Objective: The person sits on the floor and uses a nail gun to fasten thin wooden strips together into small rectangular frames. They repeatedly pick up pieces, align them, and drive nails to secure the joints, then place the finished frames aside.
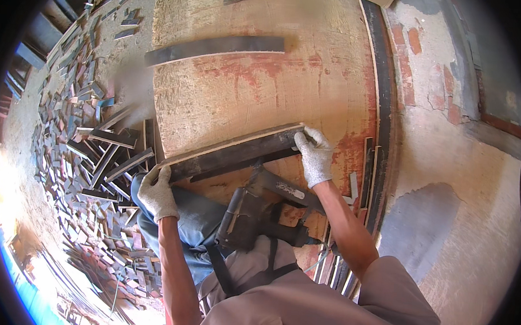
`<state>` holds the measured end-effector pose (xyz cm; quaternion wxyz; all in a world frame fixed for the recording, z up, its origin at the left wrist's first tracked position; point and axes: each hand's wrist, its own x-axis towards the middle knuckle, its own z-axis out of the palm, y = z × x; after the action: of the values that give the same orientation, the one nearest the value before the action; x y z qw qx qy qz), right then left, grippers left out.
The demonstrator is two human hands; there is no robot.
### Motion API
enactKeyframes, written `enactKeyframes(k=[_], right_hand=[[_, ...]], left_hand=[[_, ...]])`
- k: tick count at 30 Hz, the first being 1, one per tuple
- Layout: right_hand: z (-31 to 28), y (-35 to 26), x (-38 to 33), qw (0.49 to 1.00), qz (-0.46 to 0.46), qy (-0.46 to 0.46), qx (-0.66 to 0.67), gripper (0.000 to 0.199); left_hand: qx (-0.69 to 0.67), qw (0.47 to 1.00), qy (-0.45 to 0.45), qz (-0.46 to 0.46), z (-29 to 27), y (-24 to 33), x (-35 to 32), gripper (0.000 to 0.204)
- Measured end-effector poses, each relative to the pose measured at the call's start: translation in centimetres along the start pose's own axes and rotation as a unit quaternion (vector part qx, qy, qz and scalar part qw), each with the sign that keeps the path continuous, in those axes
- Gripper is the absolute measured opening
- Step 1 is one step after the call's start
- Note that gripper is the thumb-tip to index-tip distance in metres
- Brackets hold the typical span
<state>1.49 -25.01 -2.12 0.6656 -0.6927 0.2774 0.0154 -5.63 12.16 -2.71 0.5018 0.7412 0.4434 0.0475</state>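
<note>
Between my hands is a long, dark-faced wooden strip (237,152) with a pale edge, tilted up toward the right. My gloved left hand (158,194) is closed on its left end. The gloved right hand (314,155) grips the other end, thumb on the dark face. Just below it shows part of a second dark strip (213,173); I cannot tell whether the two touch. A black pneumatic nail gun (242,217) lies by my lap, under the strips. Farther off, another dark strip (219,49) lies on the wooden board (245,104).
Left of the board, a loose stack of dark strips (112,156) stands amid a wide heap of small offcuts (95,231). Long strips (384,110) run along the board's right edge, beside a worn plaster wall (429,152). A hose (321,259) leads from the nail gun.
</note>
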Motion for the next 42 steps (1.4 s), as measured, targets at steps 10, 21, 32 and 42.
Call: enactKeyframes(k=[10, 21, 32, 42], right_hand=[[0.2, -0.5, -0.5, 1.000, 0.019, 0.009, 0.009, 0.036], [-0.2, -0.6, 0.7, 0.997, 0.011, 0.003, -0.072, 0.023], [0.3, -1.6, 0.6, 0.993, 0.008, 0.000, -0.119, 0.023], [0.1, -1.4, 0.7, 0.993, -0.003, 0.002, -0.117, 0.021]], left_hand=[[-0.025, 0.999, 0.008, -0.019, 0.2, 1.4, -0.6, 0.025], [0.110, 0.991, 0.038, 0.073, 0.7, 2.7, -1.2, 0.023], [0.246, 0.811, -0.242, 0.472, 11.3, 8.0, -6.4, 0.068], [0.215, 0.824, -0.258, 0.456, 11.5, 8.5, -6.3, 0.059]])
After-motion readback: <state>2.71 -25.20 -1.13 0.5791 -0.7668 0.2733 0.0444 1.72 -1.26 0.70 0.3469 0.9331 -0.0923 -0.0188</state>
